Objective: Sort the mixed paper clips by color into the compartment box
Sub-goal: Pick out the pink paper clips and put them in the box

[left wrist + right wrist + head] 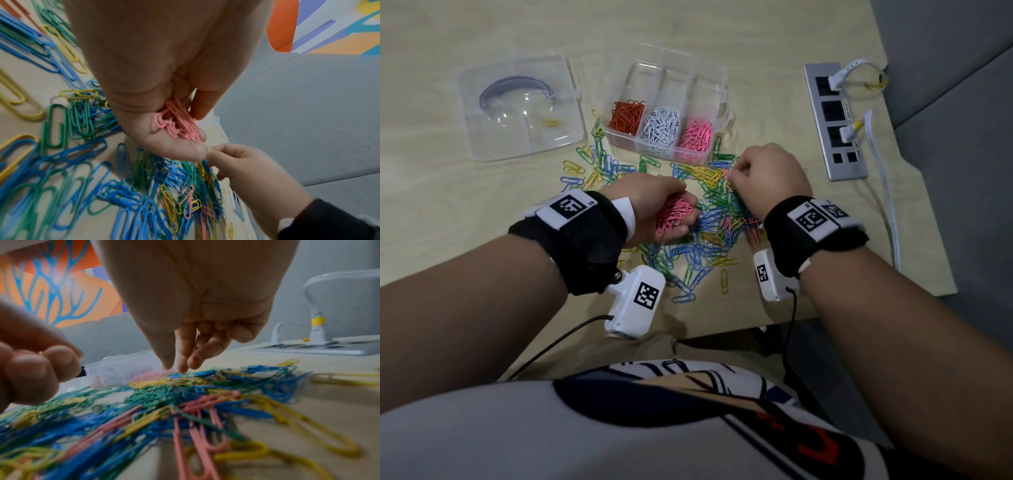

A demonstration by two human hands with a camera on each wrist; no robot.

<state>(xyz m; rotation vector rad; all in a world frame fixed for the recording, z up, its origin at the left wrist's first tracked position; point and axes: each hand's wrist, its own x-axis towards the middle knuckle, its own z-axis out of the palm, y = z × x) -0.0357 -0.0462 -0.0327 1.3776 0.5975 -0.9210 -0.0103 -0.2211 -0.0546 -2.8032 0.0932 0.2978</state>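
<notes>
A person seated at a pale wooden counter (774,41) works over a loose pile of mixed paper clips (709,219) in blue, green, yellow and pink, spread across the middle of the head view. The left hand (654,209) is turned palm up at about 9 o'clock from the pile's centre, its fingers curled round a bunch of pink clips (674,219); the left wrist view shows the same pink bunch (179,123) cupped in the palm above the heap. The right hand (770,178) hovers over the pile's 1 o'clock edge with thumb and fingers drawn together and pointing down; in the right wrist view its fingertips (182,368) come down to the top of the clips, but whether they pinch one cannot be told.

The clear compartment box (717,68) stands at 12 o'clock from the pile, its near wall touching the scattered clips. Its three front compartments hold, from left to right, red clips (626,114), white clips (661,126) and pink clips (697,133). At 10 o'clock lies the clear lid (517,106), flat on the counter, with a few yellow clips (553,122) at it. At 2 o'clock a grey power strip (832,120) carries two white plugs, and a white cable (887,192) trails down the counter's right edge. Black straps with printed markers wrap both wrists.
</notes>
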